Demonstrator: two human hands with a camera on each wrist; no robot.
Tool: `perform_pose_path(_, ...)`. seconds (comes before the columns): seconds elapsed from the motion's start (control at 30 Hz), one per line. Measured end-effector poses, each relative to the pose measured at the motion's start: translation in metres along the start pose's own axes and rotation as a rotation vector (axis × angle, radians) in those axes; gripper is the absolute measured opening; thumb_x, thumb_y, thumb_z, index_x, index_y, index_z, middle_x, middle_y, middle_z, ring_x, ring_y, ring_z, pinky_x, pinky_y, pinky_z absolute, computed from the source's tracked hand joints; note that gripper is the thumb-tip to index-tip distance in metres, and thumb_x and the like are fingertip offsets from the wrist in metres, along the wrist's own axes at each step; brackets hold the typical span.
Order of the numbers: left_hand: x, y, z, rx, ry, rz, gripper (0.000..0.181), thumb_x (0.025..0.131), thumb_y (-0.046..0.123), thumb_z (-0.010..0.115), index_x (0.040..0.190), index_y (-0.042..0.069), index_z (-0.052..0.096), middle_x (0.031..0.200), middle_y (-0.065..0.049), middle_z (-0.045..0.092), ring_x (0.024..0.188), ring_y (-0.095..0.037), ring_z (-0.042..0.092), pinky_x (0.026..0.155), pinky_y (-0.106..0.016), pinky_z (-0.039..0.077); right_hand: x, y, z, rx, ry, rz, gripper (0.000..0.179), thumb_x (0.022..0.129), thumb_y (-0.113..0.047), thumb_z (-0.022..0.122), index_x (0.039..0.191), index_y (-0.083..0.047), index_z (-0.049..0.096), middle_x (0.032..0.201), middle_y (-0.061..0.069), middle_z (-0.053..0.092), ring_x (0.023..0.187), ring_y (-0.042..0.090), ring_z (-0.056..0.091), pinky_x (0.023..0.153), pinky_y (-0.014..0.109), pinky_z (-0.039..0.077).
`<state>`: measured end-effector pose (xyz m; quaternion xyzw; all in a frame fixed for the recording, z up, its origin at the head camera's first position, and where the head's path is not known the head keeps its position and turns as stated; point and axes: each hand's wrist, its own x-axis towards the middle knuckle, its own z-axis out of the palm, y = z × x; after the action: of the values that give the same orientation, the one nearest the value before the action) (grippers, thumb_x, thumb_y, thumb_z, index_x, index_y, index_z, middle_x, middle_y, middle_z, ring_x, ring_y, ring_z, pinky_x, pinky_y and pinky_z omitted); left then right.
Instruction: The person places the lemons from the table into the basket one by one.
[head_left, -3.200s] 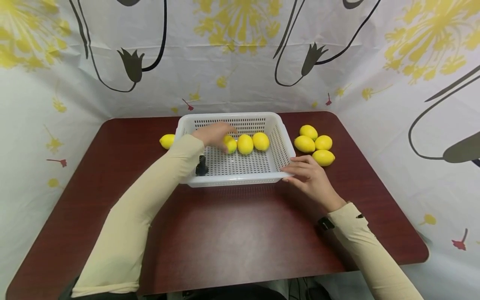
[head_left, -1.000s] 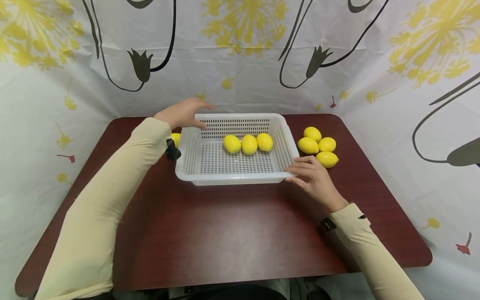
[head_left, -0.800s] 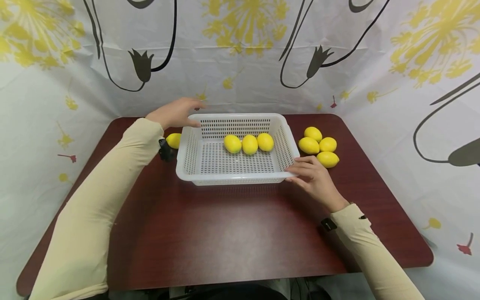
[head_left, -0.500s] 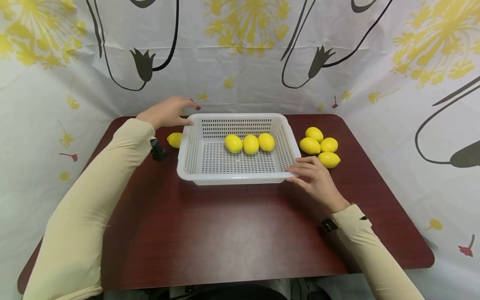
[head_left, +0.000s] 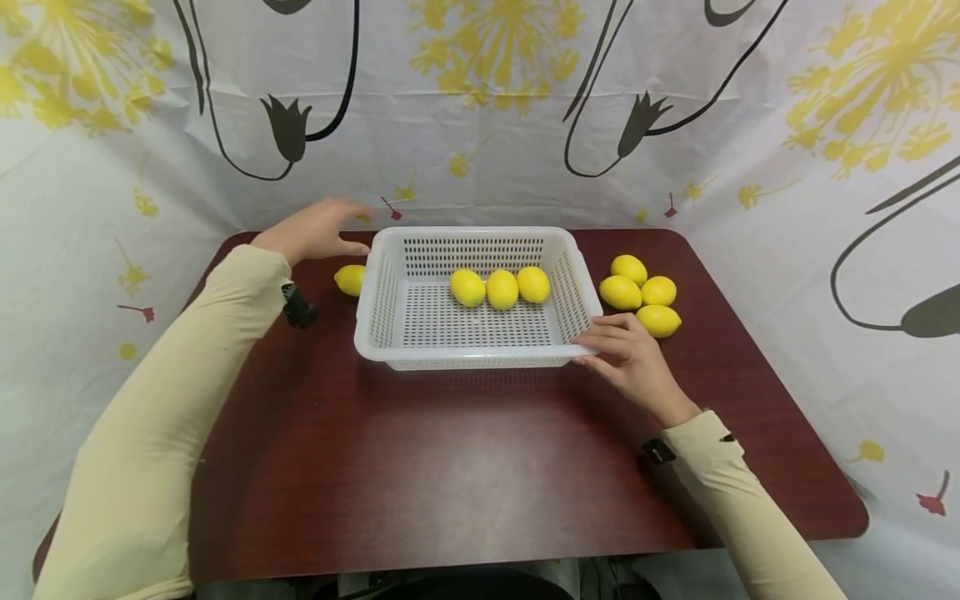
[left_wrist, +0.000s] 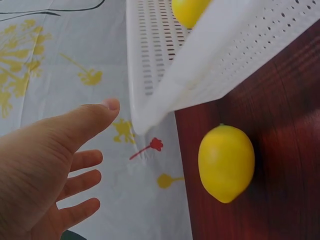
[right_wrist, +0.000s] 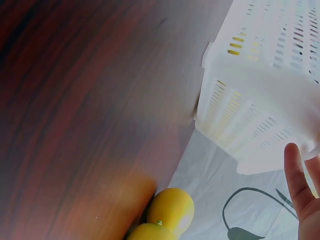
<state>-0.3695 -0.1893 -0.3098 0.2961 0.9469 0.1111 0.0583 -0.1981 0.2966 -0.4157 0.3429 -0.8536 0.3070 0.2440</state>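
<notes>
A white perforated plastic basket [head_left: 472, 357] stands at the back of the table, with three lemons [head_left: 502, 289] in a row inside it. My left hand [head_left: 315, 229] is held with fingers spread beyond the basket's back left corner, nothing in its grasp. Just below that hand, a single lemon [left_wrist: 226, 163] lies on the table beside the basket's left side. My right hand [head_left: 630, 358] holds the basket's front right corner, thumb low at the front and fingers over the rim. Part of its fingers shows at the rim in the right wrist view [right_wrist: 298, 180].
Several more lemons [head_left: 621, 292] lie clustered on the table to the right of the basket. The dark red-brown table [head_left: 465, 467] has rounded corners. A patterned white curtain [head_left: 480, 183] hangs close behind its back edge and along both sides.
My left hand came out of the basket and moved left past its back left corner, leaving three lemons inside. The lemon on the left is uncovered again. My right hand stays at the corner.
</notes>
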Motion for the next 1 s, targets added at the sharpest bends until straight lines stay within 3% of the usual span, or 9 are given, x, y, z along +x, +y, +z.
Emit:
perform_pose_path(0.33, -0.013, -0.009, 0.009, -0.014, 0.018, -0.019, 0.062, 0.093, 0.024, 0.073, 0.141, -0.008, 0.05, 0.145, -0.029, 0.047, 0.135, -0.046, 0.04, 0.113, -0.059, 0.031, -0.001, 0.0, -0.001, -0.003, -0.003, 0.01, 0.046, 0.063, 0.003, 0.091, 0.106, -0.008, 0.079, 0.105, 0.008, 0.076, 0.114, 0.035, 0.055, 0.1, 0.033, 0.04)
perform_pose_path(0.7, -0.016, -0.017, 0.025, -0.017, 0.003, -0.055, 0.059, 0.093, 0.023, 0.072, 0.138, -0.01, 0.052, 0.141, -0.031, 0.049, 0.134, -0.047, 0.041, 0.113, -0.059, 0.031, -0.002, -0.001, 0.0, -0.004, 0.004, 0.004, 0.044, 0.064, 0.003, 0.09, 0.106, -0.007, 0.079, 0.104, 0.008, 0.076, 0.113, 0.034, 0.056, 0.101, 0.034, 0.04)
perform_pose_path(1.0, -0.016, -0.024, 0.041, -0.051, -0.042, -0.159, 0.063, 0.094, 0.028, 0.072, 0.143, -0.005, 0.049, 0.148, -0.03, 0.043, 0.139, -0.047, 0.033, 0.115, -0.06, 0.027, 0.0, -0.002, 0.001, 0.001, 0.001, 0.001, 0.041, 0.067, 0.002, 0.09, 0.106, -0.006, 0.079, 0.104, 0.008, 0.076, 0.114, 0.034, 0.055, 0.101, 0.034, 0.04)
